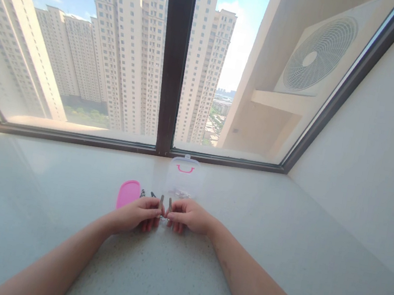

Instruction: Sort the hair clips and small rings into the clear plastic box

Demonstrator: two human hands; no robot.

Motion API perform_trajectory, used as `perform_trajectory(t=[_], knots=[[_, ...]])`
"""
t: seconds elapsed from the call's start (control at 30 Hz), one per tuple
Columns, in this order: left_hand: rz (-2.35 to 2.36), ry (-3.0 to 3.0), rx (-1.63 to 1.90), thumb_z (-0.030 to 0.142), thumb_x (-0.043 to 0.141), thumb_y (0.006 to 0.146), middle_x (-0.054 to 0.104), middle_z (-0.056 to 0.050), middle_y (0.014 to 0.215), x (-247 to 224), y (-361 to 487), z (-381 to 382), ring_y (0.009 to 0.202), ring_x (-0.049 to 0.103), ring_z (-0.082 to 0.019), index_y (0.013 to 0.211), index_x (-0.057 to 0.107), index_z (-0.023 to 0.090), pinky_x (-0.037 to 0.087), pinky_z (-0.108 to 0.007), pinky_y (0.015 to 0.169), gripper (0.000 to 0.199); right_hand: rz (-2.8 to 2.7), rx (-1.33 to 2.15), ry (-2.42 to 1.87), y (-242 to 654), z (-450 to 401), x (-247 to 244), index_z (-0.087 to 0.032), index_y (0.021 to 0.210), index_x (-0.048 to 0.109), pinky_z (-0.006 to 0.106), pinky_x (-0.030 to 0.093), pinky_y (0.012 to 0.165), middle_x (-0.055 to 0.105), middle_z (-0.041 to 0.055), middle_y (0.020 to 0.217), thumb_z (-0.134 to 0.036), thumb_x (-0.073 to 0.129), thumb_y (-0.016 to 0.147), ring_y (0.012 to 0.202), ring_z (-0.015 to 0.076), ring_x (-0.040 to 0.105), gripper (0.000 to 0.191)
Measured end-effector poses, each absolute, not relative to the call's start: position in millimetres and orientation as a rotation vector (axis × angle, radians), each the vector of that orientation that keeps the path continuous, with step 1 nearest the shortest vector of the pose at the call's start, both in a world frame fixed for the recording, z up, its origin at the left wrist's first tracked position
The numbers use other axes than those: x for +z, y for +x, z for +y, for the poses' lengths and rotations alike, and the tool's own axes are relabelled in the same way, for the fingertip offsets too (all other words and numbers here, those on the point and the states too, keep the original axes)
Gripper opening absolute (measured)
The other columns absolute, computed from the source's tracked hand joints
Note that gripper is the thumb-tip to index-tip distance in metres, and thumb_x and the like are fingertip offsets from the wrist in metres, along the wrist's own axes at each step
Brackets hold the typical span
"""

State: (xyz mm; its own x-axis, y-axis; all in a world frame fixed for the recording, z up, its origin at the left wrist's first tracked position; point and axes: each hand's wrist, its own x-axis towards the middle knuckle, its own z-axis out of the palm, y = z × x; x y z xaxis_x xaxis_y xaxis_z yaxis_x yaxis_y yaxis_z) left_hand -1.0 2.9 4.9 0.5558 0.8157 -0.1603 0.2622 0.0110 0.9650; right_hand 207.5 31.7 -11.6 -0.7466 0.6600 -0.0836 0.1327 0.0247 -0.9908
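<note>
Left grip [140, 211] pinches a slim grey-brown strip [161, 202], right grip [193, 216] a second strip [170, 204], close together over the windowsill [152, 281]; both look light, stiff, perhaps slick, hardly fragile, best held by one end between thumb and fingers
</note>
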Motion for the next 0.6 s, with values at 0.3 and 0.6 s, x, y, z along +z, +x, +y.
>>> perform_trajectory(t=[0.3,0.6], knots=[[0.934,1.563,0.55,0.044,0.055,0.083,0.059,0.0,0.066,-0.1,-2.5,5.4,0.05,0.051,-0.01,0.086,0.057,0.015,0.038,-0.021,0.047,0.03,-1.911,1.765,-0.776,207.3,31.8,-12.5,-0.014,0.079,0.059,0.021,0.045,0.047,0.062,0.0016,0.068,-0.043,0.067,0.076,0.053,0.0108,0.058,0.03],[0.938,1.55,0.55,0.043,0.056,0.083,0.059,0.001,0.064,0.6,-2.4,4.6,0.05,0.051,-0.01,0.085,0.057,0.015,0.038,-0.021,0.046,0.028,-1.913,1.762,-0.774,207.5,31.5,-12.0,-0.013,0.078,0.059,0.02,0.045,0.046,0.062,0.0016,0.068,-0.043,0.067,0.075,0.052,0.0103,0.057,0.031]])
